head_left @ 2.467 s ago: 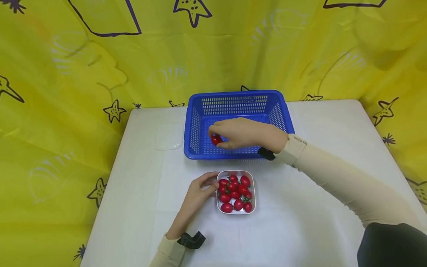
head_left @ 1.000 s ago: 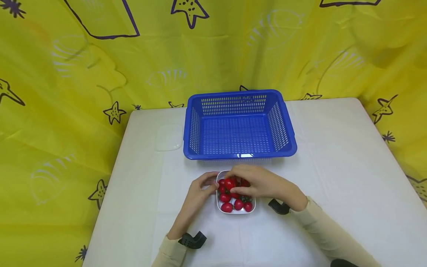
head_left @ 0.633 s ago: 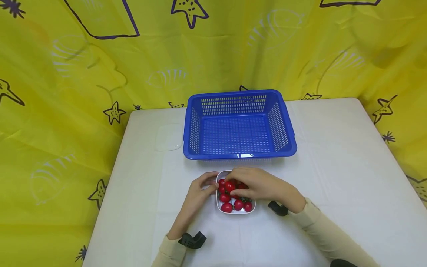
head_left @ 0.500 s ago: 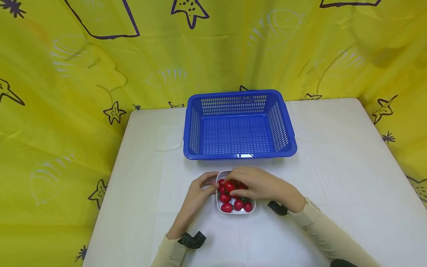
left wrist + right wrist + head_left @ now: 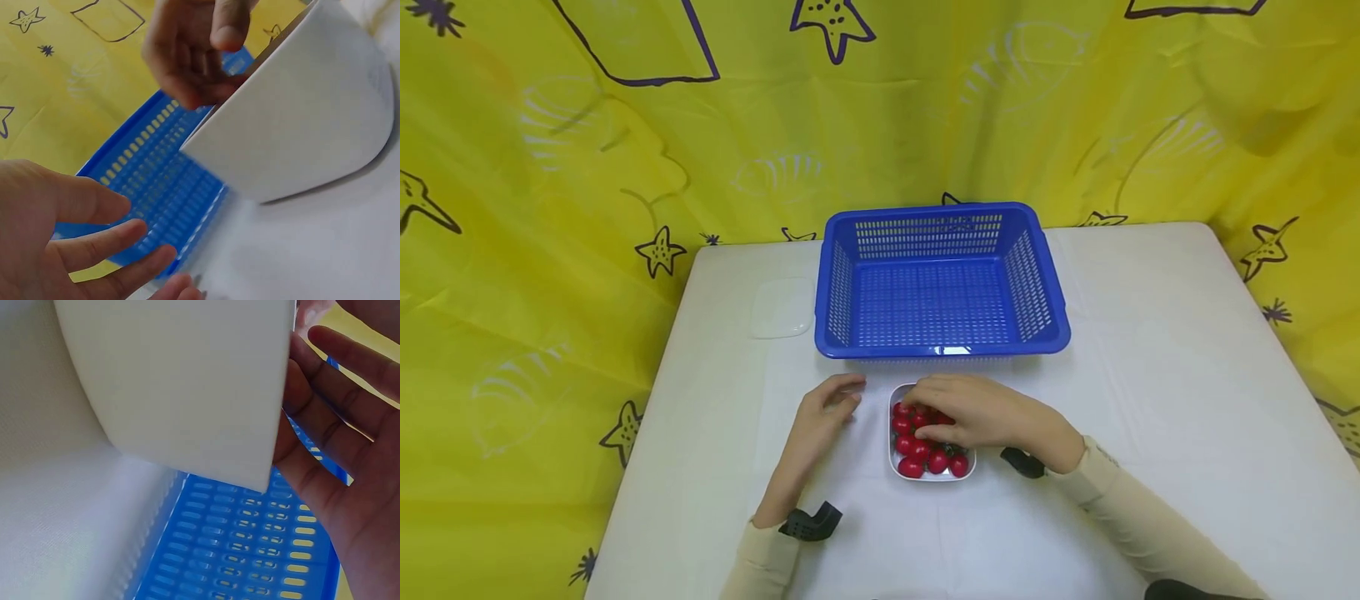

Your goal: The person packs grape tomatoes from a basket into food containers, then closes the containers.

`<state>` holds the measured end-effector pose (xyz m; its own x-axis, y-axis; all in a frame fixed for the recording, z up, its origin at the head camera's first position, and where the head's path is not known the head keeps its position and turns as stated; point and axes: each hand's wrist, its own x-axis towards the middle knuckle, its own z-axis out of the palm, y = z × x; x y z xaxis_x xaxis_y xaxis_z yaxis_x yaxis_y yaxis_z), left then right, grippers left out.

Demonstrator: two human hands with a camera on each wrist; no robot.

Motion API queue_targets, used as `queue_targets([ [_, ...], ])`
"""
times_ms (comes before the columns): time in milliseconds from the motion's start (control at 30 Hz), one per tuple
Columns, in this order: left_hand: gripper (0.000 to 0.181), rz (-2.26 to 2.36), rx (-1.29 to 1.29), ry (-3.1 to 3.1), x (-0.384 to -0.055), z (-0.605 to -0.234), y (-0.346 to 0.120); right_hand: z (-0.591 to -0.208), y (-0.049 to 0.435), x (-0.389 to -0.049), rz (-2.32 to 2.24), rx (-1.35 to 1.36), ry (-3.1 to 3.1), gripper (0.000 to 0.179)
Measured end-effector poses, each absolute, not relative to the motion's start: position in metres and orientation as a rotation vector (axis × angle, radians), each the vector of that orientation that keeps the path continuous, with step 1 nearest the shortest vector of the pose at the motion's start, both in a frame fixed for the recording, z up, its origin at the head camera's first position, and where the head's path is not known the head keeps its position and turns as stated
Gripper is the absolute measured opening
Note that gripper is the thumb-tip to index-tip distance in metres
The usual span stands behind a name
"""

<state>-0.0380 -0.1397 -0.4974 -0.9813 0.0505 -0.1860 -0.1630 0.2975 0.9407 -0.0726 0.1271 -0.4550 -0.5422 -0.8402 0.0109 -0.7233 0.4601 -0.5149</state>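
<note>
A small white box (image 5: 891, 454) holding several red cherry tomatoes (image 5: 905, 445) stands on the white table. My right hand (image 5: 977, 412) reaches over its right side, fingers bent down into it. In the left wrist view, thumb and fingertips of that hand are apart with no tomato seen between them. In the right wrist view the box wall (image 5: 181, 387) hides the fingertips. My left hand (image 5: 820, 421) hangs just left of the box, apart from it, fingers loosely spread and holding nothing; the left wrist view shows these fingers (image 5: 106, 250) bare.
Behind the box stands a blue perforated basket (image 5: 942, 351), with no tomatoes in it. A clear plastic lid (image 5: 781, 308) lies to its left on the table (image 5: 1120, 400). A yellow patterned cloth (image 5: 887, 125) surrounds the table.
My right hand carried a tomato from the basket to the box and has let it go among the others. My left hand has released the box rim and moved left.
</note>
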Motion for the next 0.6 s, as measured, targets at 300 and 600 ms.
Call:
queue_targets([
  [300,0.035,1.660,-0.184,2.514,-0.051,-0.485,-0.166,-0.441,0.121,-0.079,-0.718,-1.411,2.416,0.036],
  [600,0.034,1.638,-0.223,2.560,-0.060,-0.472,-0.185,-0.416,0.098,-0.095,-0.726,-1.336,2.381,0.034],
])
